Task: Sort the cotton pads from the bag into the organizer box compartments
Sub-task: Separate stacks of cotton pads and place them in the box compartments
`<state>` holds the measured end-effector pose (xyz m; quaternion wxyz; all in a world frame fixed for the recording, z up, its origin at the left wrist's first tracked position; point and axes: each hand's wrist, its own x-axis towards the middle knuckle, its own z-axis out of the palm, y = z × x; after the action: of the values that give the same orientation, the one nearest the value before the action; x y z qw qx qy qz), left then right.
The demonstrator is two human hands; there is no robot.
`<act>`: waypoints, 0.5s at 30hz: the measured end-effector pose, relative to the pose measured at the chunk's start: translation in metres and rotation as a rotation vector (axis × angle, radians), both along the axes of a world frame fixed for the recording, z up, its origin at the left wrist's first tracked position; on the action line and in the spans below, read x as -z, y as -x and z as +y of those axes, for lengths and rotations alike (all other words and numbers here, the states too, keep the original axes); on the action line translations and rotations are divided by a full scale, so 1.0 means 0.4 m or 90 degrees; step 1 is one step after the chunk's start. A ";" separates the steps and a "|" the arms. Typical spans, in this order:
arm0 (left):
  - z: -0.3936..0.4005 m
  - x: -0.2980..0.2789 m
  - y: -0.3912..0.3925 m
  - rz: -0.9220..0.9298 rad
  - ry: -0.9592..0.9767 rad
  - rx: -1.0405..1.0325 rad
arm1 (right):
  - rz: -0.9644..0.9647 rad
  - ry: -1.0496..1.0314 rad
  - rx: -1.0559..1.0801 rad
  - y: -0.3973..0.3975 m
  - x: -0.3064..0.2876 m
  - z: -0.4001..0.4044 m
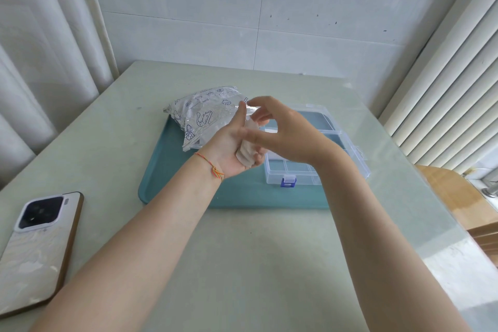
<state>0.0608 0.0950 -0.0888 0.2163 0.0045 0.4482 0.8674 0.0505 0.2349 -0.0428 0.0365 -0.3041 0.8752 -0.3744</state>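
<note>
A soft white stack of cotton pads (246, 155) sits gripped in the left hand (233, 148), long axis running up toward the bag, directly left of the clear plastic organizer box (318, 167) with its blue latch. Right hand (283, 129) hovers above the stack, fingers loosely curled, holding nothing I can make out. Crinkly printed plastic bag (204, 116) lies behind the left hand on the teal tray (172, 170); its lettering is too small to read.

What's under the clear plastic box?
The organizer box sits on a teal tray, which shows through its clear compartments. The tray rests on the table. The right hand hides part of the box.
</note>
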 end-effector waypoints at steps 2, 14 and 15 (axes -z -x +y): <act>0.001 -0.001 0.000 -0.011 -0.005 -0.026 | -0.026 0.030 0.018 0.002 0.000 -0.002; 0.016 -0.013 0.000 0.002 0.121 -0.035 | -0.095 0.092 0.111 0.026 0.023 -0.006; 0.014 -0.012 0.001 0.005 0.124 -0.032 | -0.110 0.109 0.104 0.023 0.019 -0.005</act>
<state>0.0604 0.1007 -0.0840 0.1923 -0.0247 0.5311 0.8248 0.0412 0.2328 -0.0505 0.0550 -0.2009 0.8554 -0.4743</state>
